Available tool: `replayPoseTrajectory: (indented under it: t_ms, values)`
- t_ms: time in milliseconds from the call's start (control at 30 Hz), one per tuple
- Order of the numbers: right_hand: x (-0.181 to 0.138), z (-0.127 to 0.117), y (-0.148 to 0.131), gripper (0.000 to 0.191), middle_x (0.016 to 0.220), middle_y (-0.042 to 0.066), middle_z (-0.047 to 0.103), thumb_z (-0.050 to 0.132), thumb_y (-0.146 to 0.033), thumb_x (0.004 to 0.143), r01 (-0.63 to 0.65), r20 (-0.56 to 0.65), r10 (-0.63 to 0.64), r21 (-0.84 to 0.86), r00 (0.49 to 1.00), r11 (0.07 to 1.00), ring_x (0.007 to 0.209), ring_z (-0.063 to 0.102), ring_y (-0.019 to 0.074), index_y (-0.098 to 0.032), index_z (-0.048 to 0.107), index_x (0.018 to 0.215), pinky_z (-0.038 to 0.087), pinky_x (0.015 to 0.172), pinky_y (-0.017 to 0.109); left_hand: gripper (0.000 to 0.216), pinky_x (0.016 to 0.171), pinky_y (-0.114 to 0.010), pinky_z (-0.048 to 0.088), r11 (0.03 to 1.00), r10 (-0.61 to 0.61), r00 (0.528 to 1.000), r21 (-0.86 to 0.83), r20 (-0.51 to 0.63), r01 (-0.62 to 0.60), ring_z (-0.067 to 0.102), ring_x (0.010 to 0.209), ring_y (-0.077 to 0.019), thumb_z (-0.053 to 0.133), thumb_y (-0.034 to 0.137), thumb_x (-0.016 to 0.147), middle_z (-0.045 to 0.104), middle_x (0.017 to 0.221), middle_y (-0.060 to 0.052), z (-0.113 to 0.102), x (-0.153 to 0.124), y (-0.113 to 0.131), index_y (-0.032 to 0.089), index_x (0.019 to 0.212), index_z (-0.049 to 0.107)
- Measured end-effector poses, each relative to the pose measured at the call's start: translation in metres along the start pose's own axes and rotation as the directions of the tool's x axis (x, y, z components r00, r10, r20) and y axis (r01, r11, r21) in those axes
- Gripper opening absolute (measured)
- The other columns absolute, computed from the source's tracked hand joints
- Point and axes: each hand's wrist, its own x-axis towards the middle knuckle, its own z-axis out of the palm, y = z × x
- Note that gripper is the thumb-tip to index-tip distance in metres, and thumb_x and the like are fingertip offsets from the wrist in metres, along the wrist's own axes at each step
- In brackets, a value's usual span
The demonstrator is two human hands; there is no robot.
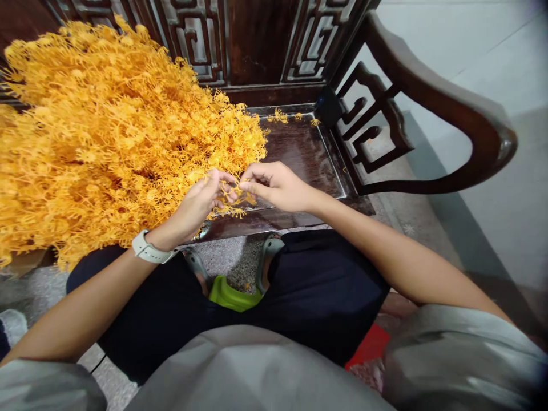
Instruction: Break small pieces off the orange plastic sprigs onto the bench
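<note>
A large heap of orange-yellow plastic flower pieces (128,125) covers the left part of a dark wooden bench (299,148). At the heap's right edge, my left hand (205,197), with a pale watch strap on its wrist, has its fingers closed around a small orange plastic flower piece (237,185). My right hand (274,184) meets it from the right, thumb and forefinger pinched on the same piece. The fingers partly hide it. A few orange bits hang just below both hands.
Several loose orange pieces (280,116) lie at the back of the bench seat. A carved armrest (445,114) curves up on the right, with a small dark object (329,107) in the corner. Below are a green plastic item (233,295) and a red one (369,345).
</note>
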Motion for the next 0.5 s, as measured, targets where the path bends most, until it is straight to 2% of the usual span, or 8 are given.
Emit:
replayPoseTrajectory:
  t_ms: [67,133,233,367,500]
  values:
    - [-0.002,-0.005,-0.002,0.035,0.072,-0.002,0.058,0.063,-0.046,0.11,0.012,0.056,-0.008,-0.073,0.998,0.997,0.066,0.048,0.0122,-0.017,0.066,0.092,0.036,0.067,0.028,0.04,0.072,-0.029,0.048,0.974,0.067,0.996,0.211,0.055,-0.077,0.059,0.077,-0.0157,0.057,0.057,0.111,0.065,0.082,-0.003,-0.001,-0.002,-0.001,0.02,0.101,0.068]
    - [-0.003,-0.01,-0.002,0.032,0.071,-0.002,0.058,0.063,-0.042,0.11,0.043,0.101,-0.027,-0.163,0.995,0.986,0.065,0.047,0.0121,-0.018,0.066,0.089,0.035,0.067,0.029,0.042,0.068,-0.029,0.044,0.931,0.099,0.988,0.339,0.118,-0.134,0.051,0.069,-0.0145,0.058,0.055,0.111,0.056,0.075,0.0,0.0,-0.004,-0.001,0.021,0.087,0.06]
    - [-0.003,-0.017,0.003,0.029,0.068,-0.002,0.058,0.064,-0.037,0.107,0.039,0.109,-0.012,-0.251,0.994,0.967,0.063,0.045,0.0119,-0.018,0.066,0.084,0.033,0.066,0.03,0.045,0.064,-0.03,0.042,0.919,0.121,0.98,0.355,0.155,-0.17,0.046,0.067,-0.0148,0.058,0.056,0.11,0.048,0.075,0.001,0.003,-0.003,-0.007,0.023,0.082,0.049]
    - [0.001,-0.021,0.022,0.027,0.067,-0.002,0.058,0.066,-0.033,0.102,-0.032,0.078,0.051,-0.235,0.996,0.972,0.065,0.046,0.0121,-0.017,0.066,0.08,0.034,0.066,0.03,0.041,0.065,-0.032,0.04,0.915,0.188,0.971,0.333,0.148,-0.228,0.044,0.069,-0.0161,0.056,0.053,0.111,0.047,0.078,0.001,0.007,0.007,-0.027,0.024,0.084,0.046]
    - [0.004,-0.025,0.038,0.024,0.065,-0.002,0.057,0.067,-0.031,0.097,-0.049,0.07,0.067,-0.237,0.995,0.97,0.065,0.046,0.0119,-0.017,0.066,0.078,0.035,0.066,0.03,0.036,0.068,-0.035,0.038,0.885,0.23,0.966,0.389,0.116,-0.258,0.045,0.071,-0.0179,0.053,0.048,0.112,0.048,0.079,0.0,0.009,0.013,-0.037,0.025,0.085,0.046]
